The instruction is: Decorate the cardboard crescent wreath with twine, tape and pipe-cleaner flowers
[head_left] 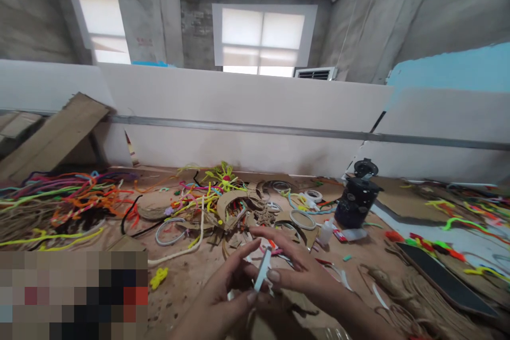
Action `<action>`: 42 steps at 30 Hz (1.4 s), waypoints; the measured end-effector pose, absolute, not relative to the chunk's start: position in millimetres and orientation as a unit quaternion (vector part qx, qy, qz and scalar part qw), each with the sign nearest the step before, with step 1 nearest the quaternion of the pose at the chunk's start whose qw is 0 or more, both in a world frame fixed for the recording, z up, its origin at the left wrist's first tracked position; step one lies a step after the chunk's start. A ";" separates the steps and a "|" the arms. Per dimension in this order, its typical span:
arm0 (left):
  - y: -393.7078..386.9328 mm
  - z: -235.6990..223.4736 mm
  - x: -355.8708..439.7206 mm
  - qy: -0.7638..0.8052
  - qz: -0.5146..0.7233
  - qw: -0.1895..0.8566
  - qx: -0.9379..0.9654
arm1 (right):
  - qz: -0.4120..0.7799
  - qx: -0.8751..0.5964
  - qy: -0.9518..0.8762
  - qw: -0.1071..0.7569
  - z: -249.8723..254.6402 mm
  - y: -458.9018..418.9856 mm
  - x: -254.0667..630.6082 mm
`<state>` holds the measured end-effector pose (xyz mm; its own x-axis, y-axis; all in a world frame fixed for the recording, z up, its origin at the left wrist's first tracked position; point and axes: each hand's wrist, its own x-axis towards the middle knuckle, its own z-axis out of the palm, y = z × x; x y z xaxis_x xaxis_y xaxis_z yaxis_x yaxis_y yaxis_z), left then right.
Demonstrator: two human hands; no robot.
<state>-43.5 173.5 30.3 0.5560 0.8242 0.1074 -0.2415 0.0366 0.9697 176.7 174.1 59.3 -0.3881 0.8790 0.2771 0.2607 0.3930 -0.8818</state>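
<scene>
Low in the middle of the head view, my left hand (pixel 225 289) and my right hand (pixel 305 273) meet around a narrow, pale bluish-white strip (pixel 262 270). My left thumb presses its lower end, and my right thumb lies against its side. The fingers of both hands curve round behind it, partly out of sight. Some white material shows just under the strip, too small to make out. Beyond my fingertips is a heap of cardboard scraps (pixel 235 202) and bits of coloured pipe cleaner. A yellow pipe-cleaner flower (pixel 159 278) lies left of my left hand.
Many coloured pipe cleaners (pixel 91 202) spread over the left of the table. A dark lidded cup (pixel 356 204) stands behind my right hand, near a small clear bottle (pixel 325 232). A phone (pixel 446 277) and brown cord (pixel 422 297) lie at right. A white partition (pixel 247 98) closes the back.
</scene>
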 end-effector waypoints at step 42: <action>191.1 4.9 -19.2 0.411 0.466 0.659 0.423 | 0.063 -0.429 -0.811 0.393 6.8 188.5 182.2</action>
